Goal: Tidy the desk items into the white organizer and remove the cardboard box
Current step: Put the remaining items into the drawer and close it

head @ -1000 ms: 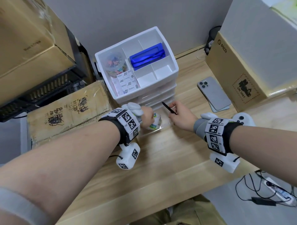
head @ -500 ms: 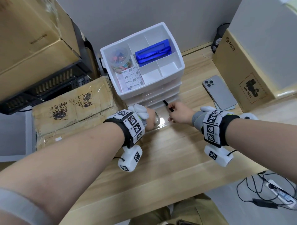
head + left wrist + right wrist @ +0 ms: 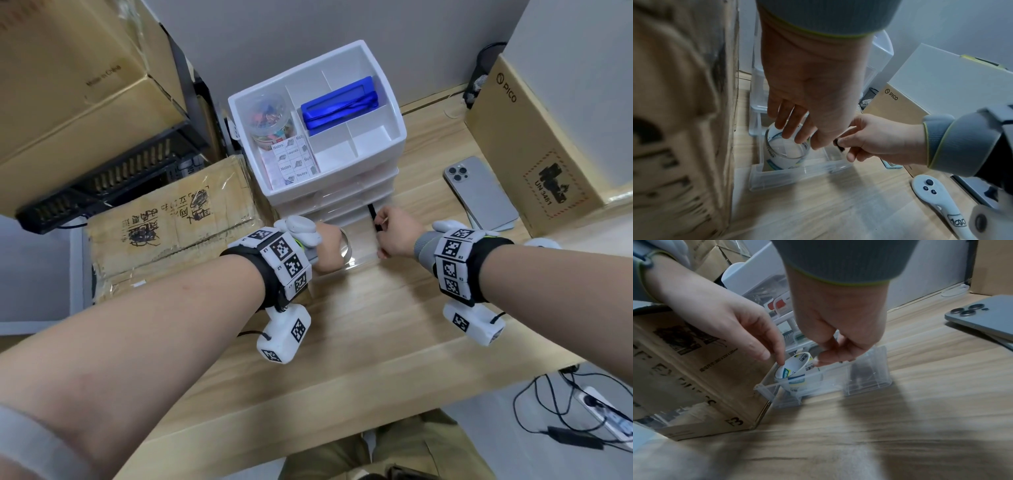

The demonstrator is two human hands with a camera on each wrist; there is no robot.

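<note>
The white organizer (image 3: 335,186) stands at the back of the desk with its clear bottom drawer (image 3: 363,253) (image 3: 797,175) (image 3: 865,376) pulled out. My left hand (image 3: 327,251) (image 3: 797,138) (image 3: 772,353) holds a white tape roll (image 3: 785,152) (image 3: 795,368) by its rim; the roll sits tilted in the drawer's left end. My right hand (image 3: 390,233) (image 3: 846,146) (image 3: 830,356) pinches a black pen (image 3: 373,214) (image 3: 838,145) just over the drawer's right part. The worn cardboard box (image 3: 171,222) (image 3: 684,369) lies against the organizer's left side.
The organizer's top tray holds a jar of clips (image 3: 270,116), a notes pad (image 3: 291,161) and a blue case (image 3: 339,102). A phone (image 3: 479,193) and a PICO box (image 3: 534,137) lie to the right. A white controller (image 3: 931,191) sits by my right wrist. Big cartons (image 3: 68,85) are stacked at the left.
Both hands moved forward to the open drawer. The left hand lowered the tape roll into it, and the right hand brought the pen closer to the organizer's front.
</note>
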